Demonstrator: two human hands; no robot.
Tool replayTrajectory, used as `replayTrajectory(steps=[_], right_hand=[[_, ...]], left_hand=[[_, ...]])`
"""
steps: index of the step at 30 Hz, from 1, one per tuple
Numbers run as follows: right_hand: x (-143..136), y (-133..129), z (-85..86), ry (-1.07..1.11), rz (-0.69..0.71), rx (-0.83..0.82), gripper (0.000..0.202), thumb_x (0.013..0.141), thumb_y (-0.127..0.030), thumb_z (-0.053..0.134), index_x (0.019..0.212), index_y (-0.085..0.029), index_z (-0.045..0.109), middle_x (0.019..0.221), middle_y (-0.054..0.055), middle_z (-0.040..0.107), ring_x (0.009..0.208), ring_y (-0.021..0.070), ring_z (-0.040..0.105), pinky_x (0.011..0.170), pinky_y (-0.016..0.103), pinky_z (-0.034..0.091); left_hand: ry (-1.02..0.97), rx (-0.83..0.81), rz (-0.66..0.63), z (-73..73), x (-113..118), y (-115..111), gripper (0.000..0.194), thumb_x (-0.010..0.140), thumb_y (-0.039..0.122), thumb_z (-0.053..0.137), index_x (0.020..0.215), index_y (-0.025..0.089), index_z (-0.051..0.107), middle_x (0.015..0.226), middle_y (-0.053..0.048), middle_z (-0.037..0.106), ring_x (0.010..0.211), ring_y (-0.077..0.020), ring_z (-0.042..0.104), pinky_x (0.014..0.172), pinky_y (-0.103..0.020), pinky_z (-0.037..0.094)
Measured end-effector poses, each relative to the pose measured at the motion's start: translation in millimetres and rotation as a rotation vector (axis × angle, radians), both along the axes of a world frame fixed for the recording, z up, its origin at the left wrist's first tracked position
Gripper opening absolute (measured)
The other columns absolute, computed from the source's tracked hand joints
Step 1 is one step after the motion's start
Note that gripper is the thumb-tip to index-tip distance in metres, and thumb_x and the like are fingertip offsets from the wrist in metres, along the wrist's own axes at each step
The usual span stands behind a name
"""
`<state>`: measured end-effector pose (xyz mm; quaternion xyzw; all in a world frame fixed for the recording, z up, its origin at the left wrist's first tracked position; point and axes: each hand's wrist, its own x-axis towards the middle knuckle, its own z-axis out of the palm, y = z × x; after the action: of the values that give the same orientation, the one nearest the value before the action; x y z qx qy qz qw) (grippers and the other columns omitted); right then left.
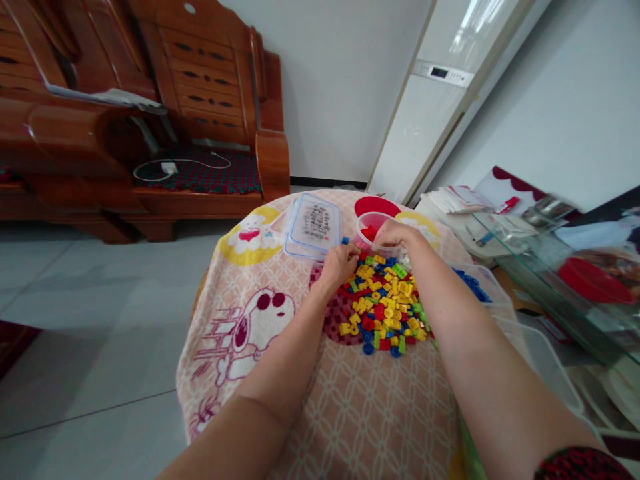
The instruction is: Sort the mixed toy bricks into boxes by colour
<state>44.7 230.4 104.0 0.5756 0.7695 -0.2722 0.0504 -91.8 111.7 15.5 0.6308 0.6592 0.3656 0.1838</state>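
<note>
A heap of small toy building bricks, mostly yellow with red, blue and green ones, lies on the cloth-covered round table. My left hand is at the heap's far left edge, fingers curled and pressed together. What it pinches, if anything, is too small to make out. Reaching over the rim of a round clear tub, my right hand has its fingers bent down inside. Red bricks lie in that tub beside the fingers. The right fingertips are partly hidden, so their contents do not show.
A clear lidded box stands left of the tub, and a red round lid lies behind it. Blue bricks fill part of a clear container at right. A glass-topped table adjoins on the right; a wooden bench stands beyond.
</note>
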Motion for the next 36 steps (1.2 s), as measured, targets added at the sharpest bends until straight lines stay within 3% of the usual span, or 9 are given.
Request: replayTrajectory(steps=[7,11,15,19,21,25,33,36], right_hand=[[22,2,20.9,0.415,-0.105,-0.087,0.021,0.052,-0.011,0.092,0.059,-0.014,0.073,0.053,0.007,0.071,0.053,0.0190,0.069,0.056,0.027,0.060],[42,-9,29.1,0.645,-0.121,-0.096,0.023,0.054,-0.016,0.095,0.065,-0.012,0.076,0.059,0.008,0.074,0.054,0.0175,0.070,0.060,0.028,0.063],[60,-39,15.6,0.853,-0.140,-0.071,0.030,0.053,-0.027,0.098,0.071,-0.013,0.079,0.065,0.008,0.076,0.057,0.0180,0.071,0.064,0.031,0.063],[69,-70,-10.4,1.028,-0.172,-0.045,0.041,0.049,-0.040,0.098,0.077,-0.016,0.082,0.072,0.006,0.079,0.064,0.0184,0.073,0.072,0.032,0.063],[69,-82,-20.4,1.064,-0.192,-0.038,0.043,0.048,-0.045,0.098,0.077,-0.017,0.082,0.072,0.005,0.079,0.065,0.0189,0.073,0.074,0.034,0.063],[68,-95,-27.8,1.092,-0.184,-0.033,0.044,0.051,-0.049,0.096,0.078,-0.018,0.081,0.070,0.003,0.077,0.065,0.0190,0.073,0.073,0.034,0.062],[66,-105,-30.4,1.008,-0.164,-0.018,0.046,0.059,-0.056,0.090,0.080,-0.016,0.079,0.061,0.003,0.072,0.056,0.0167,0.067,0.062,0.030,0.059],[63,-106,-35.5,1.037,-0.235,0.040,0.047,0.059,-0.057,0.088,0.081,-0.017,0.079,0.065,0.003,0.073,0.060,0.0170,0.069,0.065,0.031,0.059]], left_hand=[[0.005,0.021,-0.007,-2.4,0,2,0.025,0.089,0.012,0.060,0.101,0.014,0.082,0.094,-0.010,0.080,0.086,-0.0238,0.071,0.086,-0.033,0.054],[-0.055,0.060,-0.014,-6.5,-1,4,0.023,0.087,0.012,0.061,0.096,0.015,0.083,0.088,-0.009,0.080,0.081,-0.0221,0.070,0.086,-0.032,0.054],[-0.286,0.088,-0.098,-7.3,4,6,0.020,0.085,0.014,0.065,0.096,0.012,0.081,0.085,-0.007,0.079,0.080,-0.0207,0.071,0.084,-0.033,0.057],[-0.825,-0.014,-0.342,-5.5,16,5,0.030,0.089,0.024,0.067,0.115,0.012,0.077,0.094,-0.008,0.080,0.080,-0.0180,0.075,0.077,-0.030,0.061],[-0.999,-0.058,-0.455,-4.6,20,4,0.037,0.087,0.032,0.074,0.119,0.012,0.075,0.099,-0.009,0.080,0.080,-0.0170,0.076,0.078,-0.030,0.062],[-1.077,-0.087,-0.503,-4.5,22,4,0.046,0.076,0.041,0.086,0.110,0.012,0.078,0.093,-0.008,0.080,0.077,-0.0151,0.073,0.078,-0.028,0.061],[-1.103,-0.087,-0.390,-4.9,18,2,0.044,0.070,0.040,0.089,0.102,0.013,0.080,0.095,-0.007,0.079,0.080,-0.0139,0.071,0.082,-0.031,0.059],[-1.096,-0.082,-0.365,-3.9,17,2,0.045,0.067,0.039,0.090,0.101,0.012,0.080,0.096,-0.007,0.079,0.080,-0.0145,0.071,0.079,-0.029,0.059]])
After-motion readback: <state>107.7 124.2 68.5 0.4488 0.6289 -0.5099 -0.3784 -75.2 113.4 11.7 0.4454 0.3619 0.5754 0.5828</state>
